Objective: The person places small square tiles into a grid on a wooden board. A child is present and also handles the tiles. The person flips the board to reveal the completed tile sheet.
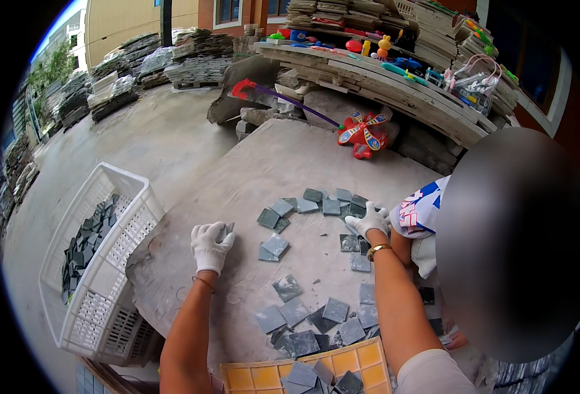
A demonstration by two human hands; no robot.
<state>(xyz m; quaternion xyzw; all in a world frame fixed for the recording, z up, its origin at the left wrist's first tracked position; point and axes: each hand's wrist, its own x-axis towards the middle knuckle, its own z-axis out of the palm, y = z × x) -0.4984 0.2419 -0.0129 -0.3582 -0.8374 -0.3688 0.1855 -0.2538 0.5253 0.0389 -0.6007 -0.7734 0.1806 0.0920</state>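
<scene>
White knit gloves cover both my hands. My left hand (211, 247) is on the left of the stone slab (191, 289), fingers curled around a small grey stone tile (227, 231). Further right, my right hand (371, 222) reaches down onto a cluster of square grey tiles (331, 207), thumb and fingers apart. Part of that cluster is hidden beneath it. More dark and light grey tiles (335, 310) lie loosely overlapped across the near part of the slab. Several tiles (302, 374) rest in a yellow gridded tray (267, 379) at the near edge.
A white plastic crate (116, 262) with dark tile pieces stands at left. Beyond the slab lie a red push toy (363, 131) and a board (349, 69) bearing toys. Another person's patterned sleeve (421, 207) is close by my right arm. Stone stacks (198, 59) line the back.
</scene>
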